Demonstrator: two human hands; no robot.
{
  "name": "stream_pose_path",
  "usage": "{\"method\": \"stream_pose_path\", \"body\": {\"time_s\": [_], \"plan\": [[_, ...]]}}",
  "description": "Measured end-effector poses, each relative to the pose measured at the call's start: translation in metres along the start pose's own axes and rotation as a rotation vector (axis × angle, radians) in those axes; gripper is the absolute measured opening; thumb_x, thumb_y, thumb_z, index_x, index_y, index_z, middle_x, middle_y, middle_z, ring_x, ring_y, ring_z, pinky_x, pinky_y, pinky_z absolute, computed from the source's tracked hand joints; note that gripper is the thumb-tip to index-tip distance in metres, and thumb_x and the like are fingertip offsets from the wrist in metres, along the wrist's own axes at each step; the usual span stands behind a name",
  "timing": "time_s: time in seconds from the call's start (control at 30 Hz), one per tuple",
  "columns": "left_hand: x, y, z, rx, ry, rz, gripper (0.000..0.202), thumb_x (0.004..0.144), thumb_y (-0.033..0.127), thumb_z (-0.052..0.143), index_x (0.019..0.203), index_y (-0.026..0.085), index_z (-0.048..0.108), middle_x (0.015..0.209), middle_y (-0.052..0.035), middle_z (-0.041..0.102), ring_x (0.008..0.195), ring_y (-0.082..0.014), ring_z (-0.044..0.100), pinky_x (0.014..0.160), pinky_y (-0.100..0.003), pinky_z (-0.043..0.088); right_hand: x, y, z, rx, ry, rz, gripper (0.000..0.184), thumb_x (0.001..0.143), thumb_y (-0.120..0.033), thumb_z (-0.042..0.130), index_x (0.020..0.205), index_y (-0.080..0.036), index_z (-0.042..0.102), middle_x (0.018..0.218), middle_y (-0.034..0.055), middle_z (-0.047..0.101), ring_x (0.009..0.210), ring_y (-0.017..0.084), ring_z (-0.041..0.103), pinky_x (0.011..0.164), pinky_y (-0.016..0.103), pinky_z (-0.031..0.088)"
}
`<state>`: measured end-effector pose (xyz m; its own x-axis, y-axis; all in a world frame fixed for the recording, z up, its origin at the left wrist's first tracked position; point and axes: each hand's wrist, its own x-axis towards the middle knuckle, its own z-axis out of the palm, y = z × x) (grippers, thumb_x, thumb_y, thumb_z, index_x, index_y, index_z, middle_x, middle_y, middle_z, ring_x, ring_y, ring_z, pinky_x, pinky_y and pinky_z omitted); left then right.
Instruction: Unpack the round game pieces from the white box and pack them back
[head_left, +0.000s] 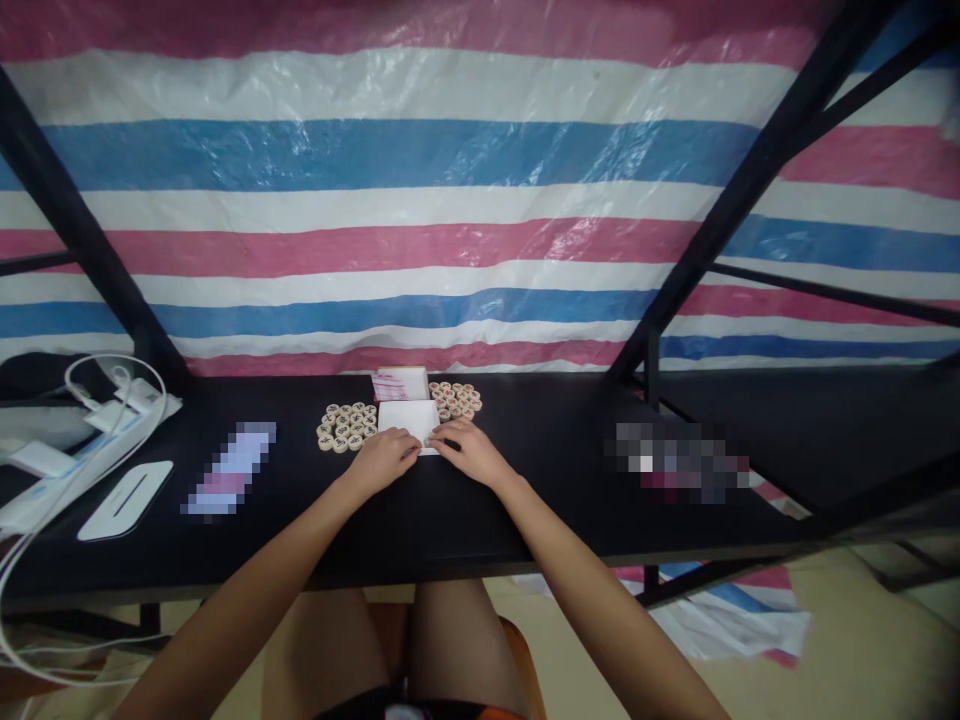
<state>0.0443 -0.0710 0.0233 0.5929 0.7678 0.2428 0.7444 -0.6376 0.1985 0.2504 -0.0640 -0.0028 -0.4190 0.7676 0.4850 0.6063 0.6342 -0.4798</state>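
Note:
A shallow white box (409, 415) lies on the black table, its white inner face turned up. At its near left edge, my left hand (386, 460) has its fingers closed on the rim. My right hand (474, 452) is closed at the near right edge, fingertips close to those of the left. A small dark patch shows between the right fingers; I cannot tell whether it is an object or the table. Round xiangqi pieces with dark characters (346, 427) stand left of the box. Pieces with red characters (457, 400) stand to its right.
Behind the white box is a box part with red markings (400, 384). On the left lie a blurred phone-like thing (231, 470), a white flat object (126, 500) and cabled power strips (82, 450). A blurred dark item (679, 460) lies right. Black frame bars (720, 220) rise beside the striped sheet.

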Motion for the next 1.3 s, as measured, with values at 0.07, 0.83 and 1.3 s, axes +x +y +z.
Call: {"method": "stream_pose_path", "body": {"time_s": [0.07, 0.83, 1.3], "plan": [[0.0, 0.0, 0.0, -0.01, -0.001, 0.006, 0.022, 0.091, 0.023, 0.047, 0.096, 0.019, 0.068, 0.091, -0.0052, 0.067, 0.088, -0.0179, 0.06, 0.08, -0.028, 0.047, 0.0, 0.0, 0.0, -0.015, -0.007, -0.006, 0.023, 0.09, -0.038, 0.053, 0.093, -0.024, 0.07, 0.101, 0.0041, 0.068, 0.098, 0.019, 0.058, 0.092, 0.035, 0.043], [0.0, 0.0, -0.003, -0.057, -0.025, 0.025, 0.021, 0.091, 0.022, 0.047, 0.096, 0.018, 0.067, 0.094, -0.0054, 0.066, 0.091, -0.0186, 0.061, 0.081, -0.028, 0.046, -0.007, 0.033, -0.011, -0.396, 0.095, 0.463, 0.018, 0.084, -0.016, 0.048, 0.095, -0.019, 0.062, 0.094, 0.0114, 0.062, 0.084, 0.023, 0.056, 0.074, 0.033, 0.041], [0.001, -0.001, 0.003, -0.135, -0.023, 0.068, 0.019, 0.091, 0.02, 0.046, 0.097, 0.019, 0.064, 0.101, -0.0047, 0.065, 0.097, -0.0181, 0.058, 0.087, -0.03, 0.046, 0.034, 0.011, 0.007, -0.015, 0.118, 0.085, 0.003, 0.084, -0.022, 0.059, 0.083, -0.02, 0.062, 0.09, 0.0032, 0.067, 0.087, 0.017, 0.057, 0.087, 0.031, 0.04]]}}
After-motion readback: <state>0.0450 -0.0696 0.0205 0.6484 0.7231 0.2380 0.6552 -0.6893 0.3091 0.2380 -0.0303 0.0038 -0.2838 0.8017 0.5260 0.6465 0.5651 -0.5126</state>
